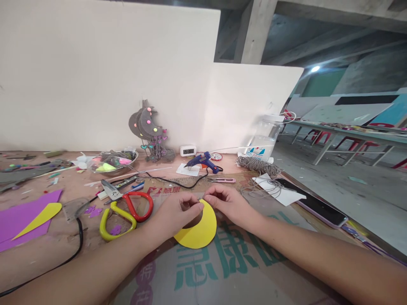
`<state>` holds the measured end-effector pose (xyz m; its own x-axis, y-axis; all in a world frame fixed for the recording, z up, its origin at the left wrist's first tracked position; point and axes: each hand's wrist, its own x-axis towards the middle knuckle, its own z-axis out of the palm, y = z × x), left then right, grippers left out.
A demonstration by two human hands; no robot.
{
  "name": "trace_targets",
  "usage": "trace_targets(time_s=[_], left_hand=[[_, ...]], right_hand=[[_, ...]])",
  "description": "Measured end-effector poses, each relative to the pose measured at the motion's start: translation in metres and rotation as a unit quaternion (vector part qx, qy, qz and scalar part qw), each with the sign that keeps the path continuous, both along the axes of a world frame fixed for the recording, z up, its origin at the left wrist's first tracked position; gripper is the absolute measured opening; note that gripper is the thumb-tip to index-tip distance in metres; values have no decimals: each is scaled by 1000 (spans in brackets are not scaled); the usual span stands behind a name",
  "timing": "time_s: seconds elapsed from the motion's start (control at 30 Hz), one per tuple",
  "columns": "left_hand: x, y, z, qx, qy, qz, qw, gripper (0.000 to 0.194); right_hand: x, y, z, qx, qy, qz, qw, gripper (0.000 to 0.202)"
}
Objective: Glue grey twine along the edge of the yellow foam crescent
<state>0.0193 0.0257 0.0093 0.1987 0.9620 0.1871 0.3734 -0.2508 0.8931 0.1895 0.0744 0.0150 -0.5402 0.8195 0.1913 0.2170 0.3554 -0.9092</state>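
Note:
A yellow crescent-shaped craft sheet (200,233) hangs over the printed cardboard (222,271), its broad curve toward me. My left hand (176,212) is closed, pinching the upper tip of the crescent between thumb and fingers. Close beside that tip, my right hand (230,205) is also closed, thumb against forefinger; whatever lies between those fingertips is too small to make out. Left of my left hand lie large scissors (127,207) with one red and one yellow handle. A blue glue gun (203,161) rests beyond my hands, near a pink cutter (221,180).
Purple sheets (28,220) and a metal bowl of craft bits (116,163) occupy the left. A grey moon ornament (148,127) leans on the white board behind, near a small clock (188,150). Grey cord (259,165), a plastic jar (265,135) and a phone (313,203) are at right.

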Motion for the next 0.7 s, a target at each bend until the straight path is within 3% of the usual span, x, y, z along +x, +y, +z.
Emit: trace_targets(time_s=[0.27,0.5,0.7], left_hand=[[0,1,-2,-12,-14,-12,1000,20],[-3,5,-4,-28,-17,41,999,26],[-4,5,-3,-22,-31,76,996,28]], right_hand=[[0,0,0,16,-7,-1,1000,17],[6,1,-3,59,52,-47,996,23],[4,-4,-1,73,-66,6,995,27]])
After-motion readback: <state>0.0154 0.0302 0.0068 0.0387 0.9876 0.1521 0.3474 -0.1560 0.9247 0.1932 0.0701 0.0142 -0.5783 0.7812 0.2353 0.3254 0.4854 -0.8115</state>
